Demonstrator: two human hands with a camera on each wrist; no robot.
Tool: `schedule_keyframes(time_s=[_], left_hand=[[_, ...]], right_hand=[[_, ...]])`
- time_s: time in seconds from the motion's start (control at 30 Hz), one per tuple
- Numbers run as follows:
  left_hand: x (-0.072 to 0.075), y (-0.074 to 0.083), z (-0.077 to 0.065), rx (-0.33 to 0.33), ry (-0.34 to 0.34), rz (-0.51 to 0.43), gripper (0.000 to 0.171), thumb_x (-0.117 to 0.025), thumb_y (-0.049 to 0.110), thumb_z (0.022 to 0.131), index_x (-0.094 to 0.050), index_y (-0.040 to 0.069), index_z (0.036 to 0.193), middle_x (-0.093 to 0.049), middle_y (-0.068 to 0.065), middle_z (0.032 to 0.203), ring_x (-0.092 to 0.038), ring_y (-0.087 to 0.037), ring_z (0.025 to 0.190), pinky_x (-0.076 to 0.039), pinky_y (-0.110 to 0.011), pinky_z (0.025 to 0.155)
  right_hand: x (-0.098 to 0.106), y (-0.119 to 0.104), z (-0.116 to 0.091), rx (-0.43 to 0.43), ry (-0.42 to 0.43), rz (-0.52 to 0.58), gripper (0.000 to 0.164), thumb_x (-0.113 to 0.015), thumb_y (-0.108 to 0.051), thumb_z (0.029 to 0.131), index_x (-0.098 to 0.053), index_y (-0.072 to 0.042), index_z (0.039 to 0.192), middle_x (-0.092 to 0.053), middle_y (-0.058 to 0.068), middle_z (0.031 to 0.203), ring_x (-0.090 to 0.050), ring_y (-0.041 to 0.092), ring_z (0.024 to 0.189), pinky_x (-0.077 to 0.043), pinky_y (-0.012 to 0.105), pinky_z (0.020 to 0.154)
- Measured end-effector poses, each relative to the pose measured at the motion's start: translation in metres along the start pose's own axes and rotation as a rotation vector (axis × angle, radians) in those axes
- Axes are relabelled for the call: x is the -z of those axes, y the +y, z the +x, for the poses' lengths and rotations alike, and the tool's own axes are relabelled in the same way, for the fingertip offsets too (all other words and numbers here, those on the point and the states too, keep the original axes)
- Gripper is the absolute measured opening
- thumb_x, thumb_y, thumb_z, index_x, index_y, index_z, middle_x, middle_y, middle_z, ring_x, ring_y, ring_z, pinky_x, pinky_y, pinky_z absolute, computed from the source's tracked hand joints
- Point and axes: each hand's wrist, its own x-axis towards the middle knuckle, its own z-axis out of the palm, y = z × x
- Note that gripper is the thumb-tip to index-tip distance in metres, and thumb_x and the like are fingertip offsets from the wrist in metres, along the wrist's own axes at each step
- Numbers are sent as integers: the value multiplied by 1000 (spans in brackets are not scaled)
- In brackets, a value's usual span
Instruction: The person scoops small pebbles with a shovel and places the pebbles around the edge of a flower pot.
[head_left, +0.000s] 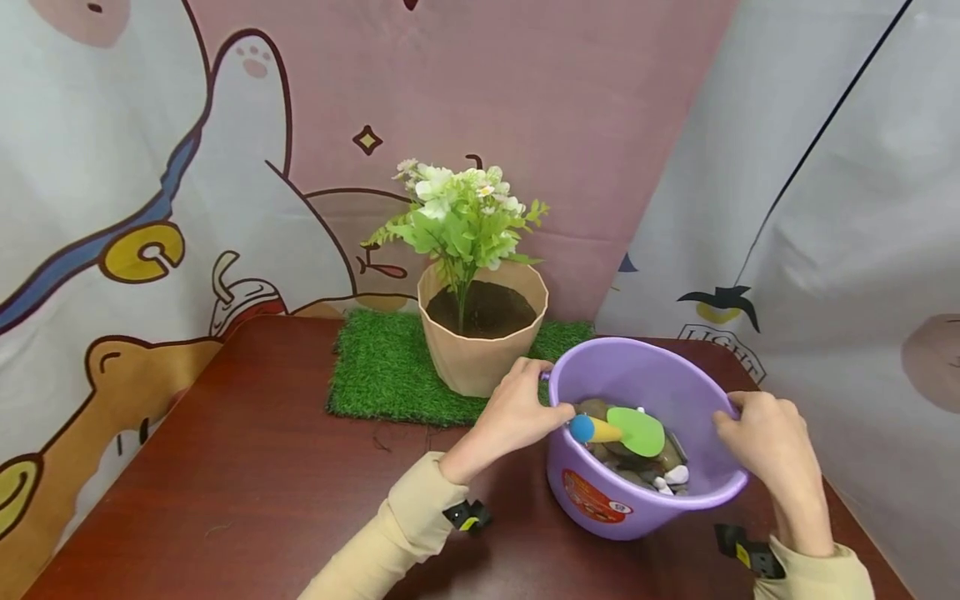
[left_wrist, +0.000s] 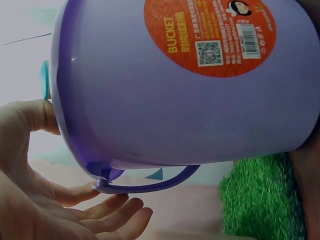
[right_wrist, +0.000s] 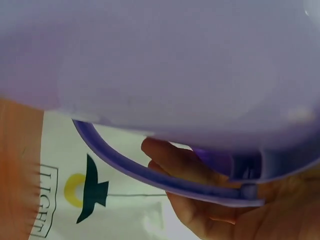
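Observation:
A purple bucket (head_left: pixel 630 371) with a red round label stands at the right, between both hands. My left hand (head_left: pixel 521 404) grips the rim on its left side, thumb over the edge. On the opposite side my right hand (head_left: pixel 768 433) holds the rim the same way. Inside lie grey-brown stones (head_left: pixel 626 475) and a few white pebbles (head_left: pixel 677 475). Across them rests a toy shovel (head_left: pixel 637 429) with a green blade and a yellow, blue-tipped handle. The bucket's bail handle (left_wrist: pixel 145 189) hangs down along the outer wall in both wrist views.
Behind and left of the bucket, a beige planter (head_left: pixel 480 362) with white flowers (head_left: pixel 465 208) and dark soil stands on a green turf mat (head_left: pixel 375 375). The brown table (head_left: pixel 247 467) meets a cartoon-printed cloth (head_left: pixel 555 100) at the back and sides.

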Motion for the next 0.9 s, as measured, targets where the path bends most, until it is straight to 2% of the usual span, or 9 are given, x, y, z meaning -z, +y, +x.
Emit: schedule_keyframes(time_s=[0.23, 0.3, 0.6, 0.9], left_hand=[[16, -16, -12, -14, 33, -55, 59, -68, 26, 72, -55, 3, 124, -56, -10, 122, -55, -27, 113, -46, -41, 96], [21, -21, -15, -26, 44, -61, 58, -68, 25, 72, -55, 2, 123, -57, -11, 120, -55, -29, 112, -46, -43, 96], [41, -41, -26, -56, 69, -93, 54, -67, 18, 71, -56, -1, 120, -57, -15, 117, -57, -31, 109, -46, -44, 96], [64, -59, -36, -47, 82, -126, 53, -66, 12, 70, -56, -1, 120, -57, -15, 118, -58, -30, 108, -46, -46, 96]], right_hand=[[0, -17, 4, 74, -88, 32, 27, -53, -13, 84, -70, 8, 86, -67, 19, 68, -60, 20, 55, -42, 29, 45], [0, -22, 6, 98, -97, 32, 26, -54, -14, 84, -71, 6, 83, -65, 14, 64, -58, 17, 54, -40, 28, 45], [-3, -46, 7, 156, -168, 64, 27, -56, -16, 86, -73, 5, 82, -65, 7, 59, -55, 12, 47, -41, 26, 42], [-11, -67, 8, 258, -153, 113, 22, -59, -13, 84, -73, -2, 71, -59, -1, 49, -48, 6, 39, -39, 24, 38]])
